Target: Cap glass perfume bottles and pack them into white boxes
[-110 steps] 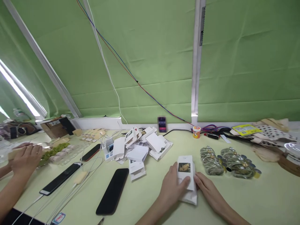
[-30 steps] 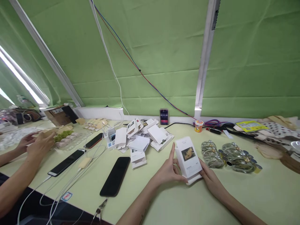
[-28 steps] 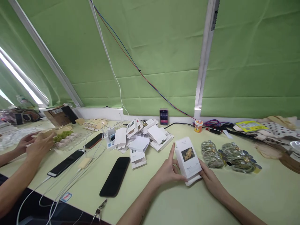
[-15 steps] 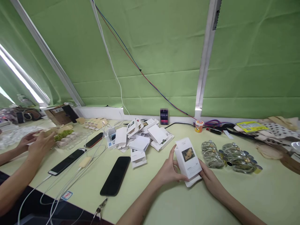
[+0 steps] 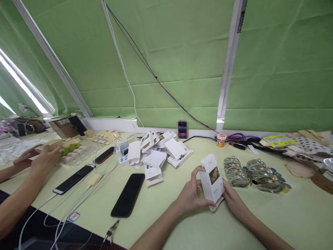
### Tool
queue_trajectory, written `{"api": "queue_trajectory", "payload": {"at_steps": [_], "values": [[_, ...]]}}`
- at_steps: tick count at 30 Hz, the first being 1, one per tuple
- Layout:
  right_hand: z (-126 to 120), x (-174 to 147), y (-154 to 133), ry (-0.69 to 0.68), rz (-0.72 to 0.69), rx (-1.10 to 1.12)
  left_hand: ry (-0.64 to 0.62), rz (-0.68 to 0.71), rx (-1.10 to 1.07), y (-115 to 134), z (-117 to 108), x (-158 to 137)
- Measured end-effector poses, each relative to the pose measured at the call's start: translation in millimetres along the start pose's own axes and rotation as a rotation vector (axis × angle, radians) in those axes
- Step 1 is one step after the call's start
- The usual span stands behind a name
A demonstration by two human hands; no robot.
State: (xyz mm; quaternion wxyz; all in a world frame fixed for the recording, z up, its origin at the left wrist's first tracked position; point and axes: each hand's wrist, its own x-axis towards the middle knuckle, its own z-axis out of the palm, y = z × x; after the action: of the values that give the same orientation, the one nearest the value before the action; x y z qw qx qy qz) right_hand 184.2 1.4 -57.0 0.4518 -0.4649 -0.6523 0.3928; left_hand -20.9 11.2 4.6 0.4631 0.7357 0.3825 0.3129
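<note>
A small white cardboard box (image 5: 212,182), printed with a picture on its front, stands tilted between my two hands just above the table. Its top flap is open and a flap also sticks out at the bottom. My left hand (image 5: 191,192) grips the left side, fingers behind and thumb near the lower edge. On the right side, my right hand (image 5: 232,199) presses with its fingers, partly behind the box. To the right lie two rows of small clear bottles (image 5: 235,172) with gold-coloured caps. Left of my hands is a heap of flat and folded white boxes (image 5: 154,158).
A black phone (image 5: 128,195) lies left of my left arm, with keys (image 5: 111,231) below it. White cables run past another phone (image 5: 74,180). At far left another person's hands (image 5: 47,159) work beside a clear tray. A small tub (image 5: 221,140) stands at the back.
The box has turned so its left side shows and its top flap stands out more. Both hands have shifted slightly to the right and down with it.
</note>
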Motion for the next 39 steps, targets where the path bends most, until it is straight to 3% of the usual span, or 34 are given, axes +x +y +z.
{"api": "queue_trajectory", "payload": {"at_steps": [10, 19, 33, 39], "values": [[-1, -2, -3, -0.012, 0.046, 0.009, 0.01, -0.004, -0.05, 6, -3, 1], [-2, -2, -10, -0.126, 0.027, 0.075, 0.004, -0.019, -0.127, 8, -3, 0], [-3, -2, -18, -0.127, 0.007, 0.063, -0.002, -0.033, -0.139, 9, -4, 0], [1, -5, -15, -0.164, 0.107, 0.183, 0.023, -0.04, -0.237, 6, -15, 3]]}}
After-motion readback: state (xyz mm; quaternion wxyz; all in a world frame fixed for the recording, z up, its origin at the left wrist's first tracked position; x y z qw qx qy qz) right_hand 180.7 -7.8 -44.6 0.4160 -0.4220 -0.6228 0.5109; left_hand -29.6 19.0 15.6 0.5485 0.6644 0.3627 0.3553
